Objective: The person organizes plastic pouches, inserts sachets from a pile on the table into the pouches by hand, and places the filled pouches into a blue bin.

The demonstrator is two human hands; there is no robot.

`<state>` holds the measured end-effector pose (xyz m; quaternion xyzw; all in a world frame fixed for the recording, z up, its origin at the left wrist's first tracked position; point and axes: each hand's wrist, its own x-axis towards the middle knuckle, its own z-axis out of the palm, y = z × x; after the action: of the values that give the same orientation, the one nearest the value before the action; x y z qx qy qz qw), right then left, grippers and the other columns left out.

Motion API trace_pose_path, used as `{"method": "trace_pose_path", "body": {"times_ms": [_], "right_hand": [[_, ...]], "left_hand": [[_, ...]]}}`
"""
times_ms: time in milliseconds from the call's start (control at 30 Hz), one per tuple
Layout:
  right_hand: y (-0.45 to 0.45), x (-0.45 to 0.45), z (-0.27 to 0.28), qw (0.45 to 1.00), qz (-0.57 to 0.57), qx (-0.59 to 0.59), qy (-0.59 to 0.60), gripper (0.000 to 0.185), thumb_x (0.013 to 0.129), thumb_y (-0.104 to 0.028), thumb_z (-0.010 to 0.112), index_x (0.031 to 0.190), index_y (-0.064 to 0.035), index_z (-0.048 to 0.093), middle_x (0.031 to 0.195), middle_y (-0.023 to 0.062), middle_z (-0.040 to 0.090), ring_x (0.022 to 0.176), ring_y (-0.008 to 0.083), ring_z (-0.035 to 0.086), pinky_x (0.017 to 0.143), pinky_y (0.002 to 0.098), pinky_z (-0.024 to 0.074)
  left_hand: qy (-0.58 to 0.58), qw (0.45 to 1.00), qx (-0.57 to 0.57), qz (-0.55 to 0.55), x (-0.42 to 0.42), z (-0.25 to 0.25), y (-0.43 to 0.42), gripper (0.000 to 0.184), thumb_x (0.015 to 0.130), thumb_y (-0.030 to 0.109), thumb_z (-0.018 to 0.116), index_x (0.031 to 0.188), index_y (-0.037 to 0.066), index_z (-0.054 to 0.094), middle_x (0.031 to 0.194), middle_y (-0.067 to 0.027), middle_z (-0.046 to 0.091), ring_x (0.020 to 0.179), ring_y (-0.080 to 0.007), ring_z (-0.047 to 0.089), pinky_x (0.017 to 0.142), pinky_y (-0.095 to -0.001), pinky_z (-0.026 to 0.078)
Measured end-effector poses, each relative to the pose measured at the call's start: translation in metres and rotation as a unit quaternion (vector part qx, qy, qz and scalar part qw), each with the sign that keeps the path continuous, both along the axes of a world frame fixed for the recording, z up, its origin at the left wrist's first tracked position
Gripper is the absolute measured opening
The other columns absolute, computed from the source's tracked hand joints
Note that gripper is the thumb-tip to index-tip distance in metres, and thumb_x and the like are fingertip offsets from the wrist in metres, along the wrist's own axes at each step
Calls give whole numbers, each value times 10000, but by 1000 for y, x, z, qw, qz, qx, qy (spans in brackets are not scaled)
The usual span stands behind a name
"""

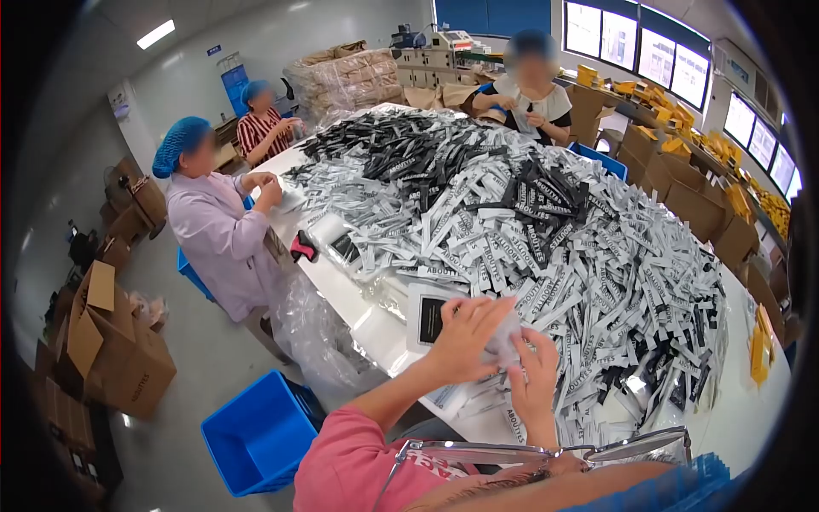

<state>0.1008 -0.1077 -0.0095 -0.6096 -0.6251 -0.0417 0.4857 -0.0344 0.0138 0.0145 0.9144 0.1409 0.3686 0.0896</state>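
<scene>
Over the near edge of the heap, my left hand (465, 340) and my right hand (536, 375) hold a crumpled translucent plastic bag (503, 336) between them. My left fingers lie along its top, and the right thumb and fingers grip its lower side. Whatever is inside the bag cannot be made out. Just left of my left hand is a white packet with a black label (429, 321), partly hidden by that hand. Around and beyond both hands spreads a large heap of slim white sachets (478, 256) printed "ABOUTYES", mixed with black sachets (546, 205).
The white table (367, 337) carries the heap. A blue bin (264, 435) stands on the floor at my left. Another person (217, 226) in lilac works at the left edge, with a pink-and-black tape dispenser (303, 247) nearby. Two more people stand further off. Cardboard boxes (119, 341) line the left.
</scene>
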Motion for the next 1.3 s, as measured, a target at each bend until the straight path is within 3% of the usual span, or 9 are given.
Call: {"method": "trace_pose_path", "body": {"times_ms": [133,233,333,433,567,733,900,1033,1300], "right_hand": [[-30,3,-29,995,6,-60,74,385,831,-233,613,1147,-14,605,1208,189,527,1106,362,478,965,449,348],[-53,7,-18,983,28,7,180,338,833,-195,580,1111,-5,611,1225,201,516,1116,365,476,958,468,355],[-88,1,-17,997,-64,-29,11,330,829,-161,551,1115,-3,603,1269,207,489,1129,360,475,946,456,374],[-105,4,-30,990,-97,-46,87,326,829,-160,552,1109,-2,605,1258,206,495,1120,359,480,942,453,377],[-113,10,-43,977,-128,-59,158,320,828,-158,554,1101,0,607,1244,205,502,1109,357,486,936,450,382],[-120,12,-54,962,-153,-67,216,313,827,-157,556,1091,2,610,1226,204,511,1094,354,494,929,445,387],[-125,12,-61,951,-167,-79,249,306,826,-156,558,1081,4,612,1208,203,520,1079,352,501,922,441,392],[-128,13,-64,945,-174,-83,266,300,826,-154,559,1073,6,615,1194,202,527,1067,350,508,916,438,397],[-129,16,-68,936,-176,-84,294,289,824,-152,562,1058,9,619,1165,200,541,1044,346,520,904,431,405]], "left_hand": [[1,999,22,-38,11,-16,-26,923,600,328,759,1394,79,358,1368,-63,452,1188,-251,425,974,-467,231],[14,997,17,-76,15,-18,-37,931,572,337,774,1380,84,387,1377,-46,457,1155,-245,445,971,-460,243],[42,992,0,-122,18,-22,-51,919,594,358,761,1386,83,384,1372,-50,459,1151,-241,449,972,-459,253],[7,988,5,-156,27,-53,-75,895,628,348,734,1400,86,366,1396,-62,430,1182,-253,430,980,-474,248],[49,966,-124,-223,27,-59,-113,961,575,319,757,1414,86,349,1426,-65,400,1197,-289,426,989,-481,239],[43,958,-84,-272,35,-74,-117,1000,524,218,778,1416,88,345,1448,-56,381,1212,-281,422,989,-462,257],[67,950,-84,-294,36,-70,-116,963,530,180,766,1402,87,365,1455,-37,378,1204,-255,430,986,-449,275],[-8,956,-43,-290,46,-103,-121,917,570,190,744,1400,84,370,1455,-28,377,1188,-248,433,988,-453,276],[26,963,-60,-260,40,-73,-115,801,684,283,663,1396,59,373,1429,-61,397,1165,-253,435,985,-455,262]]}}
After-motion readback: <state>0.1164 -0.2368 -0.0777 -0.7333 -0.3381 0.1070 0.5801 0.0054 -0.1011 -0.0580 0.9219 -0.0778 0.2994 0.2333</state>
